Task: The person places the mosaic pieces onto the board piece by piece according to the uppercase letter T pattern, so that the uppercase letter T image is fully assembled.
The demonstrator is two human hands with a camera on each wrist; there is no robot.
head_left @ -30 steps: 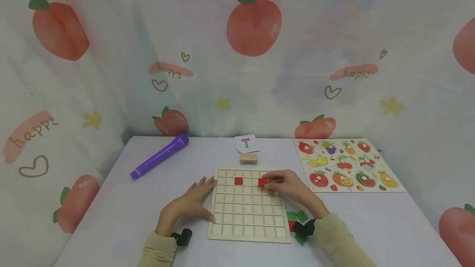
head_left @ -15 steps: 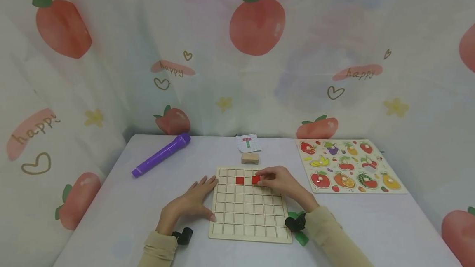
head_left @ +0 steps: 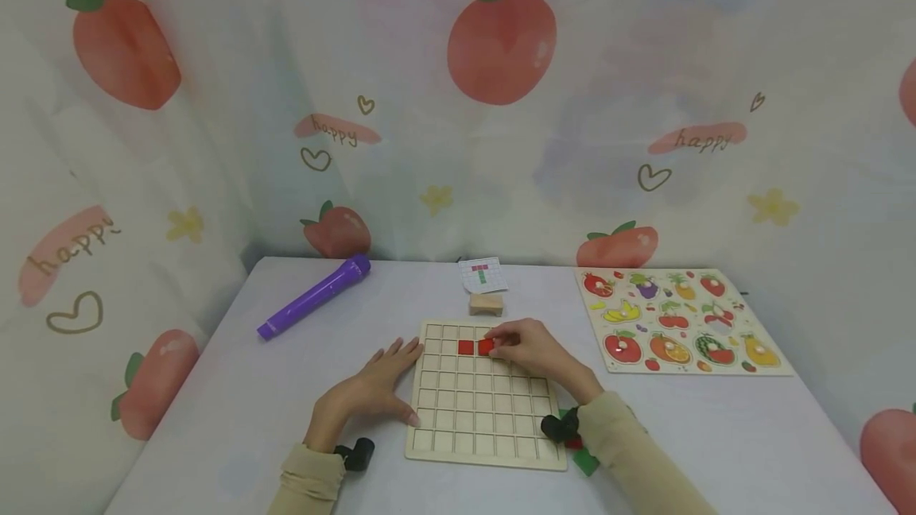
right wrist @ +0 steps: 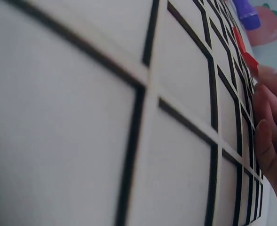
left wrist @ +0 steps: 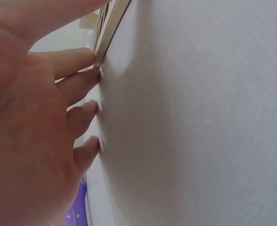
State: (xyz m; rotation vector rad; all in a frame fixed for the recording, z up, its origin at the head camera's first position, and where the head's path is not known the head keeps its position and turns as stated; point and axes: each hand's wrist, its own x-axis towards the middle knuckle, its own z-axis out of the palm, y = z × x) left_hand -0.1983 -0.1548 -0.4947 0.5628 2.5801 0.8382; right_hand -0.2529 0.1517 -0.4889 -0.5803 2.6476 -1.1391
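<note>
A wooden grid board (head_left: pixel 487 463) lies flat in the middle of the table. My left hand (head_left: pixel 372 388) rests along its left edge, fingers spread and thumb lower down; the left wrist view shows the fingertips at the board's side (left wrist: pixel 111 28). One red square tile (head_left: pixel 466 347) sits in a cell of the second row from the top. Just to its right, my right hand (head_left: pixel 533 348) pinches another red square tile (head_left: pixel 485 347) between thumb and fingers. In the right wrist view that held tile (right wrist: pixel 250 61) looks tilted over the grid.
Several green tiles (head_left: pixel 585 462) and a red one (head_left: pixel 574 444) lie by the board's lower right, partly behind the right wrist. Behind the board are an arched wooden block (head_left: pixel 487 304) and a pattern card (head_left: pixel 483 275). A purple microphone (head_left: pixel 315 297) lies left, a fruit puzzle (head_left: pixel 669 324) right.
My right hand has moved left across the board with the pinched red tile, to the cell beside the other red tile. The left hand stays at the board's edge.
</note>
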